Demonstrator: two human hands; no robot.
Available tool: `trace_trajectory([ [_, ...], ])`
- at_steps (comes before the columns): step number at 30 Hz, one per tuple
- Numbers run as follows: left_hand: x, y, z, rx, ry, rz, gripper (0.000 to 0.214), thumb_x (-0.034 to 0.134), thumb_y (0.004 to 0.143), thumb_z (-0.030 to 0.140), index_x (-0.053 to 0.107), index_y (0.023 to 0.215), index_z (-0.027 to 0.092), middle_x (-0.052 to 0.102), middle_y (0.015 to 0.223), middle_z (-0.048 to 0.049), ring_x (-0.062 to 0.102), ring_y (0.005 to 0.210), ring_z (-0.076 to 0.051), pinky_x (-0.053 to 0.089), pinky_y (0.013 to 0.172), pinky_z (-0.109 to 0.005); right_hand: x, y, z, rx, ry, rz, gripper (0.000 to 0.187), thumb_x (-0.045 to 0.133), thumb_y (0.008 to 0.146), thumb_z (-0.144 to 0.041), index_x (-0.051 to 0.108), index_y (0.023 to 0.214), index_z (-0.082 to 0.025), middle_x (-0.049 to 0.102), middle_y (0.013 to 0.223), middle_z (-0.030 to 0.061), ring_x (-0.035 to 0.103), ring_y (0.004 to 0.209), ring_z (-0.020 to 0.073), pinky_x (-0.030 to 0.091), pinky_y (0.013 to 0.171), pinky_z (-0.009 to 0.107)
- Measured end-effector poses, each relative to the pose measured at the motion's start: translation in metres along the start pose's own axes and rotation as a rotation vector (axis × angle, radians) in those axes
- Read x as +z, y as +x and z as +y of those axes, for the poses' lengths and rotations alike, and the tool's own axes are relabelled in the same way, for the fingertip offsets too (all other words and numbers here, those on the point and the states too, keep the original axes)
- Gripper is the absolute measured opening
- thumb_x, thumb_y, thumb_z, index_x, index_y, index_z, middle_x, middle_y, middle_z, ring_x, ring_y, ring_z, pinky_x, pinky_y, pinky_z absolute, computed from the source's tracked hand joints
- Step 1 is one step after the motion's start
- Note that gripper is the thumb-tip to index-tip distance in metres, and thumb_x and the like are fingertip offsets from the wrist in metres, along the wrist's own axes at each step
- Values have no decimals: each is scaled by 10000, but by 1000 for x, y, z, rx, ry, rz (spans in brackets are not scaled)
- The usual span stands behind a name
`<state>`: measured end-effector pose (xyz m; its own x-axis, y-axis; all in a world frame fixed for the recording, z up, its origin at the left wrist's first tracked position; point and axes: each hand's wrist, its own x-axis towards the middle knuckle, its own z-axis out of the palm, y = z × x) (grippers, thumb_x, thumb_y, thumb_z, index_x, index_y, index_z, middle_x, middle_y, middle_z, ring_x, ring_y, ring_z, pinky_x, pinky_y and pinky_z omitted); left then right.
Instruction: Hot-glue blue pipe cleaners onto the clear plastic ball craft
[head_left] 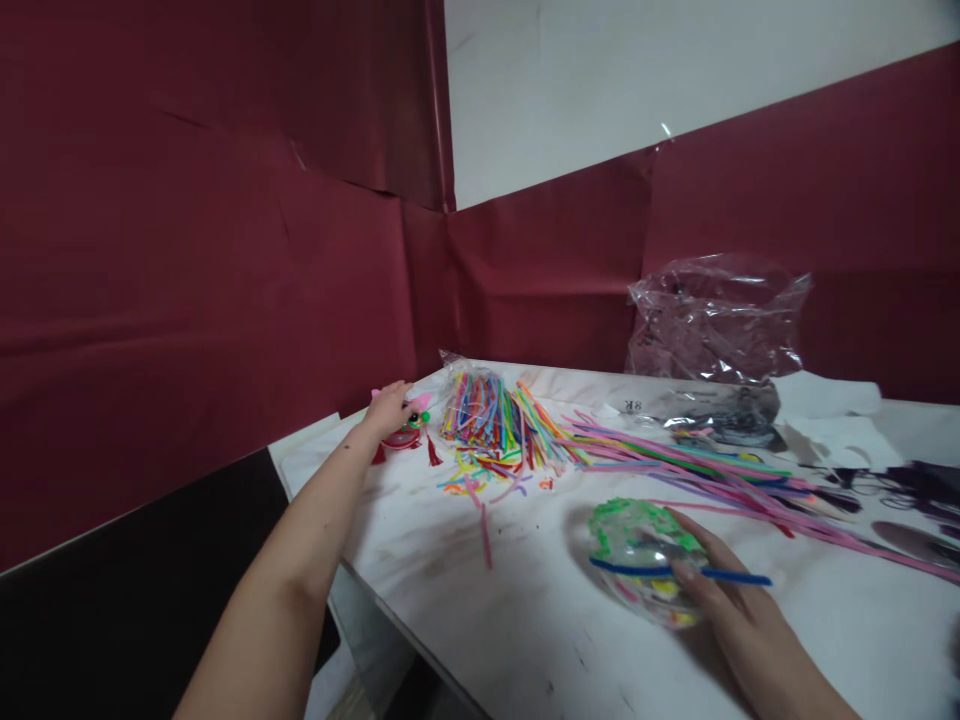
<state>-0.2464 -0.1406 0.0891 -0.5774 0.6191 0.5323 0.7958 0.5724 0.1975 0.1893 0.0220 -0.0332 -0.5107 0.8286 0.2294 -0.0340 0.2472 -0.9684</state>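
Observation:
At the far left corner of the table, my left hand [388, 408] curls over a small tasselled ornament [405, 438] with pink, green and red parts; its fingertips are partly hidden. Red tassels hang from the ornament onto the white surface. My right hand [720, 580] grips a clear plastic ball [637, 540] with green covering its top and bits of yellow and pink lower down. Pinched against the ball under my right thumb is a blue pipe cleaner [742, 577], stretched across its front.
An open bag of multicoloured pipe cleaners [480, 410] lies near the back corner. Long pink and purple pipe cleaners [675, 470] spread rightward. Behind are a crumpled clear plastic bag [712, 320] and white paper [832, 420]. Dark cords [915, 490] lie right. Red sheeting [525, 290] covers the walls.

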Motion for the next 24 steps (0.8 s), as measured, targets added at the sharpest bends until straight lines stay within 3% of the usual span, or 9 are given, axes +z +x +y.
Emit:
trace_trajectory([
  [4, 14, -28, -11, 97, 38, -21, 585, 783, 579, 293, 616, 1137, 232, 616, 1196, -111, 529, 1139, -339, 400, 974, -419, -5, 3, 3, -2, -57, -44, 655, 612, 732, -566, 523, 1292, -239, 618, 1297, 90, 535, 1228, 315, 449, 1015, 394],
  [8, 15, -59, -15, 184, 51, 59, 581, 740, 649, 337, 577, 1196, 227, 583, 1202, -126, 489, 1157, -353, 342, 1017, -464, -7, 2, 3, -6, -72, -34, 631, 621, 719, -562, 546, 1269, -261, 626, 1288, 75, 553, 1208, 324, 473, 991, 398],
  [14, 13, -94, -35, 226, 32, 120, 640, 784, 609, 287, 552, 1201, 217, 482, 1386, -135, 399, 1278, -387, 280, 1077, -513, -8, 1, 4, 52, -103, -61, 692, 574, 730, -630, 500, 1311, -260, 550, 1371, 75, 478, 1278, 326, 308, 1116, 439],
  [19, 11, -113, -55, 244, 8, 109, 741, 785, 623, 280, 468, 1289, 209, 467, 1414, -140, 386, 1330, -347, 310, 1091, -494, -11, 5, 11, 94, -90, -69, 720, 617, 676, -629, 517, 1296, -278, 531, 1397, 56, 408, 1334, 326, 353, 1095, 397],
  [24, 17, -111, -67, 152, -172, 173, 838, 857, 519, 359, 474, 1240, 167, 423, 1427, -161, 373, 1336, -361, 293, 1123, -486, -12, 11, 20, 119, -52, -57, 727, 664, 609, -630, 566, 1245, -291, 566, 1361, 65, 425, 1316, 352, 386, 1072, 401],
])
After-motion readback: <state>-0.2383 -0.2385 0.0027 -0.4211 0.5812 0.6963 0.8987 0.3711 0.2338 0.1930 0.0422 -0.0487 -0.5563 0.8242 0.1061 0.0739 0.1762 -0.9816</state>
